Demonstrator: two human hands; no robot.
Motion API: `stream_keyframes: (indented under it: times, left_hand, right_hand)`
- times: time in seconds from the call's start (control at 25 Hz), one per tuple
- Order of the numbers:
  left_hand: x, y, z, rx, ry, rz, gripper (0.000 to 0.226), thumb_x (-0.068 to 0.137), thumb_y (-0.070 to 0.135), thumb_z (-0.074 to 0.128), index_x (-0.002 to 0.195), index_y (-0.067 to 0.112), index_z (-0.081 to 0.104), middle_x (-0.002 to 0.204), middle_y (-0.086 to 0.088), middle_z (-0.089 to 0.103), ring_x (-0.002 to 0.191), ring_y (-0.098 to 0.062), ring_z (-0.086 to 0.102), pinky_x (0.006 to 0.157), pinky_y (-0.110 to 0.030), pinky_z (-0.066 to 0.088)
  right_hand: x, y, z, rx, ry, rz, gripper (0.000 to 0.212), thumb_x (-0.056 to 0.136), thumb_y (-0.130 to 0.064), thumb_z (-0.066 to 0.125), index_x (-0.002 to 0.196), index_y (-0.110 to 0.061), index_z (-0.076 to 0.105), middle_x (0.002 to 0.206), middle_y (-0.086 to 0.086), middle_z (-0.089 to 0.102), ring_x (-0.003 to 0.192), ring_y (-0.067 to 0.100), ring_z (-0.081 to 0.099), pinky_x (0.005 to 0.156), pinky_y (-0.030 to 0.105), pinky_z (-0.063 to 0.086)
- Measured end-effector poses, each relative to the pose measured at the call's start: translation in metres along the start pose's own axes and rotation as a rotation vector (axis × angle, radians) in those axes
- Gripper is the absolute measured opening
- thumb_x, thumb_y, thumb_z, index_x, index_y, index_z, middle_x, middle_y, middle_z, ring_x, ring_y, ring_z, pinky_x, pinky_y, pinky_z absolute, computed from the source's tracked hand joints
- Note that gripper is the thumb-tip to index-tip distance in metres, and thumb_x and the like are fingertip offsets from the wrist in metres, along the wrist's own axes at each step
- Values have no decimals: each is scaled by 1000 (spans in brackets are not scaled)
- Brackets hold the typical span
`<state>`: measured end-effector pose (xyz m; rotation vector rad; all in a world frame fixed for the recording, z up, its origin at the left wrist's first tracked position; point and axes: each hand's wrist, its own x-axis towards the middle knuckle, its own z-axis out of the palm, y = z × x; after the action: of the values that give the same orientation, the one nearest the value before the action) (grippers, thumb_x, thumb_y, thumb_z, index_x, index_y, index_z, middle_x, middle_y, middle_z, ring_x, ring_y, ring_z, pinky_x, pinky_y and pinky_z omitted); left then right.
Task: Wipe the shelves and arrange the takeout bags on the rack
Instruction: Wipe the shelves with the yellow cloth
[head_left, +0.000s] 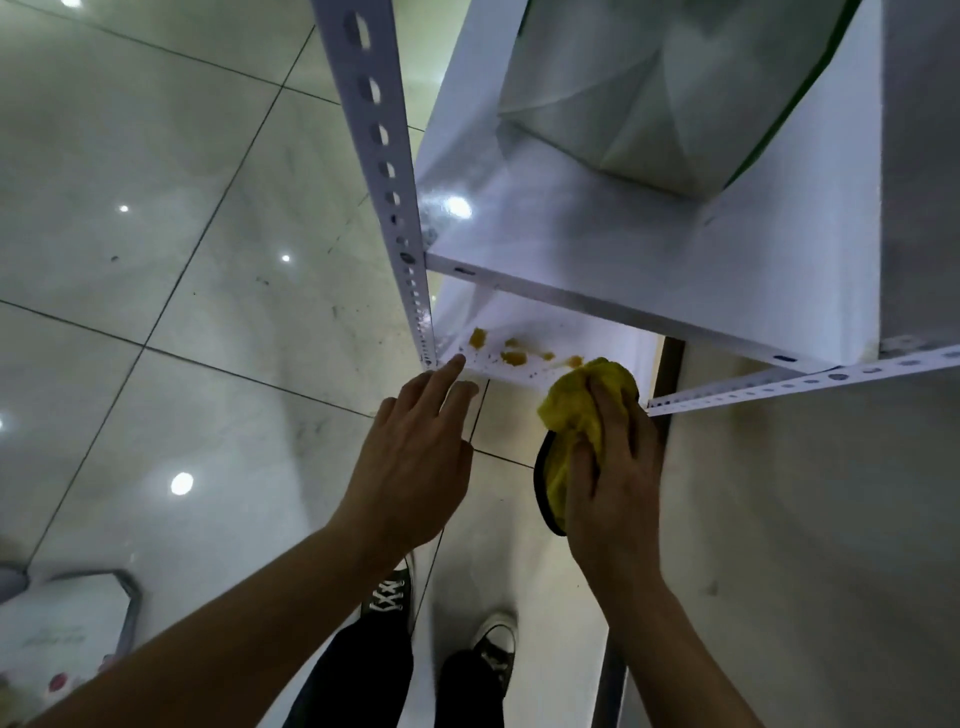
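I look steeply down a white metal rack. Its lower shelf (524, 340) carries several yellow-orange crumbs (511, 357) and dark specks near the front edge. My right hand (615, 467) grips a bunched yellow cloth (582, 402) with a dark trim, held at the shelf's front right edge beside the crumbs. My left hand (415, 447) is stretched out with straight fingers, its fingertips touching the shelf's front left corner. A white takeout bag (649, 98) with green edging stands on the upper shelf (597, 249).
A perforated white upright (387, 171) runs down the rack's left front corner, another rail (810, 382) at the right. Glossy tiled floor (156, 234) lies to the left. A white bag (62, 644) stands on the floor at bottom left. My shoes (389, 592) are below.
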<state>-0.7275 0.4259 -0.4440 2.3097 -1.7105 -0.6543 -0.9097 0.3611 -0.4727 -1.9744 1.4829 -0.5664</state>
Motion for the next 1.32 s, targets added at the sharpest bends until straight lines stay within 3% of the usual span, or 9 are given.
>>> stream_keyframes:
  times: [0.28, 0.52, 0.76, 0.88, 0.96, 1.04, 1.12, 1.24, 1.32]
  left_hand:
    - [-13, -24, 70, 2, 11, -25, 53, 88, 9, 56, 141, 13, 50, 155, -9, 42, 140, -29, 42, 106, -44, 43]
    - [21, -49, 134, 52, 7, 16, 56, 91, 13, 52, 147, 16, 43, 159, -8, 37, 145, -27, 36, 112, -44, 38]
    - [73, -84, 169, 79, 114, 93, 55, 88, 14, 54, 143, 14, 47, 153, -9, 44, 137, -28, 45, 101, -39, 43]
    - [92, -97, 181, 114, 106, 117, 52, 94, 20, 49, 146, 20, 41, 158, -5, 36, 140, -26, 40, 107, -38, 41]
    - [100, -104, 187, 123, 129, 139, 45, 96, 21, 47, 141, 22, 46, 157, -4, 36, 137, -26, 42, 108, -40, 42]
    - [103, -114, 191, 114, 174, 141, 40, 95, 19, 49, 134, 21, 53, 151, -4, 44, 128, -26, 49, 101, -41, 46]
    - [105, -121, 192, 115, 213, 136, 36, 93, 19, 47, 128, 19, 57, 142, -5, 51, 119, -27, 53, 94, -41, 48]
    - [108, -124, 195, 200, 211, 116, 44, 94, 28, 37, 135, 22, 50, 143, -4, 49, 120, -25, 51, 96, -37, 46]
    - [107, -126, 196, 211, 216, 81, 48, 94, 30, 33, 141, 24, 43, 147, -2, 44, 123, -23, 47, 99, -35, 42]
  right_hand:
    - [24, 74, 49, -2, 24, 76, 51, 102, -15, 52, 152, -14, 41, 152, 12, 45, 137, 31, 42, 115, 41, 32]
    - [80, 135, 89, -19, 137, -10, 52, 102, -17, 53, 152, -11, 41, 145, 19, 48, 129, 38, 46, 108, 47, 40]
    - [132, 174, 143, -171, 158, -92, 45, 101, -23, 55, 142, -5, 52, 131, 19, 60, 117, 38, 52, 97, 46, 46]
    - [139, 190, 168, -322, 77, -169, 46, 96, -35, 62, 131, -5, 59, 133, 18, 58, 120, 40, 53, 100, 48, 44]
    - [139, 192, 188, -340, 45, -185, 60, 93, -42, 64, 138, -5, 53, 144, 19, 51, 131, 40, 47, 106, 50, 40]
    - [143, 192, 215, -377, 59, -185, 63, 101, -47, 49, 150, -8, 42, 155, 19, 40, 142, 38, 37, 114, 51, 32]
    - [149, 175, 238, -581, -28, -343, 56, 108, -43, 21, 156, -16, 34, 163, 14, 28, 150, 36, 25, 118, 49, 23]
    - [173, 143, 261, -437, -29, -623, 33, 96, -16, 62, 126, -3, 66, 138, 22, 59, 129, 45, 53, 105, 55, 44]
    - [177, 124, 271, -337, -61, -560, 40, 100, -25, 58, 136, -10, 62, 145, 19, 53, 136, 38, 47, 114, 49, 37]
